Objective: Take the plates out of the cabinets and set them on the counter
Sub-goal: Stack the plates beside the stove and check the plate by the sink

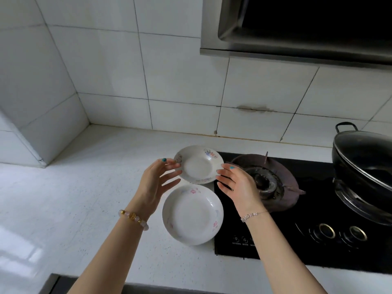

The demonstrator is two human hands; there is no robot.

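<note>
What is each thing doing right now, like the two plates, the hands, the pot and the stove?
Far plate: upright, between both hands, fingertips at its rim.
Near plate: resting flat on the counter, untouched.
Left hand: open, fingers spread.
Right hand: open, fingers spread.
Pot: lidded, sitting on the far burner.
Near burner: bare, no flame visible.

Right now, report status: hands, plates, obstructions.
Left hand and right hand open, flanking far white floral plate. Near white floral plate on white counter. Black gas hob beside right.
</note>
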